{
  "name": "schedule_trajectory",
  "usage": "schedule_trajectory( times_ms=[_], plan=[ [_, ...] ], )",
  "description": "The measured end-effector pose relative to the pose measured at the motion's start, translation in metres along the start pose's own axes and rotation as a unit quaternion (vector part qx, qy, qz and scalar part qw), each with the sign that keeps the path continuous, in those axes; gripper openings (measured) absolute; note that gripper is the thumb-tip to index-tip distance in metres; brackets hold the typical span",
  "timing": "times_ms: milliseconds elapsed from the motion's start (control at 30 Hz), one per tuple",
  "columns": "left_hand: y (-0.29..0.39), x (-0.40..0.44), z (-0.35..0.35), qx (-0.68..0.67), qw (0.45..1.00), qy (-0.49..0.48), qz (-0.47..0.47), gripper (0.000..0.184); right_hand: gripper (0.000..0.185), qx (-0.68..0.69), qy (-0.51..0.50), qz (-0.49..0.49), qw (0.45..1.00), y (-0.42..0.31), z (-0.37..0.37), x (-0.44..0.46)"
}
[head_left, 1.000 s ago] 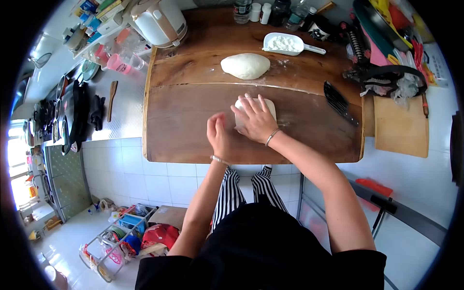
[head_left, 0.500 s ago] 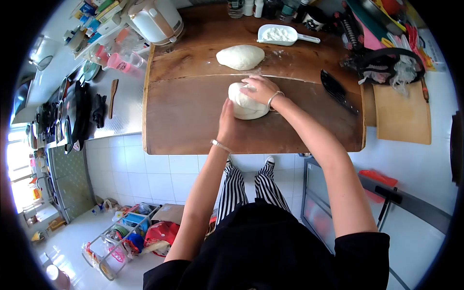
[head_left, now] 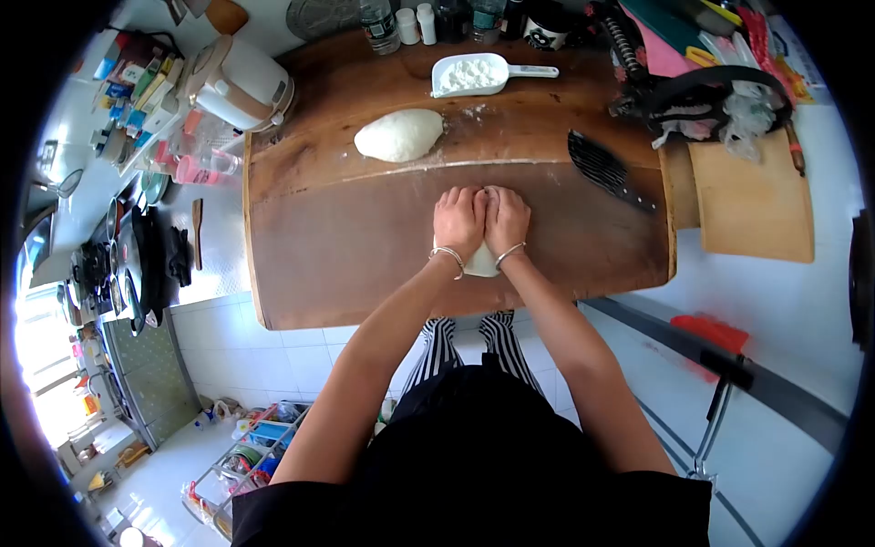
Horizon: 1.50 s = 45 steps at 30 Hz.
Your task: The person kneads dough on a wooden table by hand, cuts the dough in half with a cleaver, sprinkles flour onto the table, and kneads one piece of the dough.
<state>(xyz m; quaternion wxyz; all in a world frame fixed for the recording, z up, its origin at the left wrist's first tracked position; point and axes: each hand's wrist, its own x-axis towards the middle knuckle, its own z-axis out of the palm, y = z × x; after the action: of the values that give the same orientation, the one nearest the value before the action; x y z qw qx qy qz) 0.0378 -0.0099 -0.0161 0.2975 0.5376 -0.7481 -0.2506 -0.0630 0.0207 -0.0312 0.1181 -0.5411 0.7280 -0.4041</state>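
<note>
My left hand [head_left: 458, 221] and my right hand [head_left: 508, 219] press side by side on a lump of white dough [head_left: 481, 263]. Their fingers curl over its far side, thumbs close together, and cover most of it; only its near part shows between my wrists. The lump lies on the brown work surface [head_left: 346, 242] of a wooden table. Farther back and to the left rests a second, smooth oval piece of dough [head_left: 399, 136], touched by neither hand. Behind it is a white scoop [head_left: 470, 75] holding white flour.
A black slotted turner [head_left: 606, 169] lies to the right. A white cooker-like appliance [head_left: 241, 87] stands at the back left, and a clear bottle [head_left: 379, 25] among several containers along the back. To the right is a tan board [head_left: 752, 201]. Flour specks dot the wood.
Before, my right hand was folding the dough's top while my left cupped its left side. Now both hands press down together, nearer to me. The view has shifted too.
</note>
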Motion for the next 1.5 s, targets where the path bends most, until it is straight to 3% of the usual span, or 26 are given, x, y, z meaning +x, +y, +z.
schedule_trajectory(
  times_ms=[233, 300, 400, 467, 533, 567, 633, 700, 833, 900, 967, 1033, 1067, 1100, 1133, 1233, 1300, 1367, 1500],
  plan=[
    [-0.009, 0.06, 0.011, 0.011, 0.999, -0.003, 0.035, 0.028, 0.02, -0.02, -0.009, -0.006, 1.0, 0.016, 0.015, 0.054],
    [-0.005, 0.069, 0.009, 0.052, 0.993, -0.087, -0.062, 0.034, 0.02, -0.05, -0.023, 0.006, 0.998, 0.019, 0.018, 0.062],
    [-0.006, 0.06, 0.005, 0.03, 0.992, -0.098, -0.072, 0.04, 0.026, -0.11, -0.081, 0.045, 0.99, 0.014, 0.019, 0.061],
    [0.0, 0.053, -0.015, 0.009, 0.994, -0.094, -0.062, 0.039, 0.027, -0.104, -0.087, 0.037, 0.99, -0.022, -0.008, 0.054],
    [0.023, 0.016, -0.058, -0.054, 0.998, -0.028, -0.003, 0.028, 0.025, -0.044, -0.122, 0.068, 0.989, -0.059, -0.042, 0.026],
    [0.025, -0.009, -0.056, -0.039, 0.998, 0.054, 0.025, 0.019, 0.018, 0.012, -0.071, 0.019, 0.997, -0.07, -0.046, 0.004],
    [0.023, -0.055, -0.049, -0.061, 0.994, 0.094, 0.0, 0.014, 0.012, -0.011, 0.038, -0.062, 0.997, -0.058, -0.032, -0.053],
    [0.004, -0.077, -0.035, -0.01, 0.988, 0.119, 0.095, 0.016, 0.014, -0.017, 0.043, -0.138, 0.989, -0.044, -0.026, -0.075],
    [-0.017, -0.047, -0.024, 0.013, 0.989, 0.11, 0.103, 0.017, 0.015, -0.037, 0.031, -0.157, 0.986, -0.028, -0.007, -0.045],
    [-0.02, -0.013, -0.019, -0.015, 0.991, 0.097, 0.092, 0.017, 0.016, -0.001, 0.023, -0.126, 0.992, -0.022, 0.003, -0.013],
    [-0.02, 0.011, -0.016, 0.03, 0.998, 0.04, 0.025, 0.015, 0.015, -0.008, 0.024, -0.119, 0.993, -0.012, 0.014, 0.009],
    [-0.024, 0.036, -0.006, -0.012, 0.998, 0.055, -0.003, 0.024, 0.017, -0.049, -0.023, -0.03, 0.998, -0.007, 0.023, 0.032],
    [-0.018, 0.053, -0.009, 0.025, 0.996, -0.016, -0.08, 0.03, 0.017, -0.05, -0.018, -0.036, 0.998, -0.011, 0.025, 0.05],
    [-0.014, 0.065, -0.015, 0.064, 0.981, -0.091, -0.159, 0.037, 0.018, -0.066, -0.055, 0.073, 0.994, -0.019, 0.026, 0.066],
    [-0.019, 0.079, -0.021, 0.078, 0.974, -0.144, -0.156, 0.044, 0.02, -0.081, -0.092, 0.182, 0.976, -0.028, 0.026, 0.066],
    [-0.023, 0.073, -0.074, 0.08, 0.976, -0.106, -0.17, 0.038, 0.021, 0.021, -0.049, 0.155, 0.986, -0.062, 0.052, 0.054],
    [-0.049, 0.033, -0.112, 0.091, 0.987, -0.023, -0.129, 0.033, 0.022, 0.078, 0.008, 0.077, 0.994, -0.087, 0.096, 0.003],
    [-0.116, -0.012, -0.109, -0.003, 0.985, 0.15, -0.088, 0.028, 0.022, 0.031, 0.041, -0.157, 0.986, -0.116, 0.106, -0.014],
    [-0.129, -0.004, -0.109, 0.025, 0.974, 0.182, -0.137, 0.029, 0.024, -0.046, -0.051, -0.098, 0.993, -0.122, 0.131, 0.013]
  ],
)
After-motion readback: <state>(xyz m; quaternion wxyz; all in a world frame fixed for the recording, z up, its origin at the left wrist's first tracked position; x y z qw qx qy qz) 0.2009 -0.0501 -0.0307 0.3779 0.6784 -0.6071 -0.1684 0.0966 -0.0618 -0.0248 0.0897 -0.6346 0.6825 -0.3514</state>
